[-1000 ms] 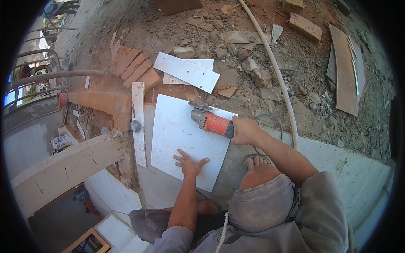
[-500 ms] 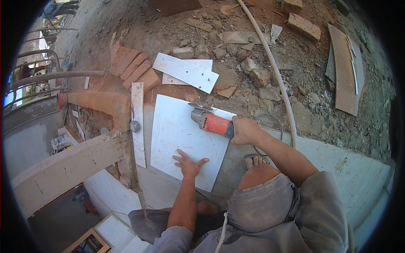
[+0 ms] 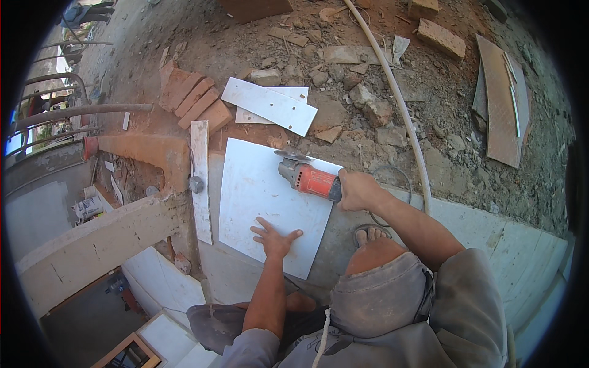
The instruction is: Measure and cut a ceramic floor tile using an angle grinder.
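My right hand (image 3: pixel 356 191) is wrapped round the rear of a red angle grinder (image 3: pixel 314 181). The grinder's cutting disc (image 3: pixel 292 156) sits over the far edge of a large white tile (image 3: pixel 257 196); whether it touches cannot be made out. With fingers spread, my left hand (image 3: pixel 275 240) lies flat on the near part of the tile. The tile rests on a concrete ledge (image 3: pixel 224 267), turned slightly. A dark cord (image 3: pixel 402 173) runs behind the grinder, near my right wrist.
Two white strips (image 3: pixel 267 104), one with small holes, lie beyond the tile beside stacked bricks (image 3: pixel 199 104). A long narrow board (image 3: pixel 200 178) lies to the left. A pale hose (image 3: pixel 399 98) crosses the rubble. Left of the ledge, the ground drops past a concrete beam (image 3: pixel 104 248).
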Demonstrator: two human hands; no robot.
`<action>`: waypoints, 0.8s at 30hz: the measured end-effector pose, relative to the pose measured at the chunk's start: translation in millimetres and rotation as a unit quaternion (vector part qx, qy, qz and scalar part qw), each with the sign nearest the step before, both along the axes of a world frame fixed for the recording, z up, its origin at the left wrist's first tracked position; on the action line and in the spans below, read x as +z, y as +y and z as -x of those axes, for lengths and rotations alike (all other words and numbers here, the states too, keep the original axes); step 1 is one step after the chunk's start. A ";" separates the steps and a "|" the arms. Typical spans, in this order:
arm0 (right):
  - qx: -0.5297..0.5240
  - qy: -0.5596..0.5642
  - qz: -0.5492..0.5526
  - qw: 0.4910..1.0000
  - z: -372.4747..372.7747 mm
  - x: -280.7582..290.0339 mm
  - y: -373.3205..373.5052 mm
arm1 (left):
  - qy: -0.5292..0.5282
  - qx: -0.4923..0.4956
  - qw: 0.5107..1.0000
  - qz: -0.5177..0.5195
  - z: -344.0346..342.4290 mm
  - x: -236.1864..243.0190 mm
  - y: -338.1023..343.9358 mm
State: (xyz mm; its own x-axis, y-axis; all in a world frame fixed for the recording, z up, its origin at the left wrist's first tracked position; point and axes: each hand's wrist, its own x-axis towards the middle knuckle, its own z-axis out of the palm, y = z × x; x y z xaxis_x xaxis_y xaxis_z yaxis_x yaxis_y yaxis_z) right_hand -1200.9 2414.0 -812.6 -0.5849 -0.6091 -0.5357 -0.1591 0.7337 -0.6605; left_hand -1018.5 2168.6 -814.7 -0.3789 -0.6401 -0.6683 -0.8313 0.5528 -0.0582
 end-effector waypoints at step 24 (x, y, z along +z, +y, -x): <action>-0.001 0.006 0.006 1.000 -1.9 0.4 4.7 | -0.005 0.004 1.000 0.005 -0.1 -1.5 -0.2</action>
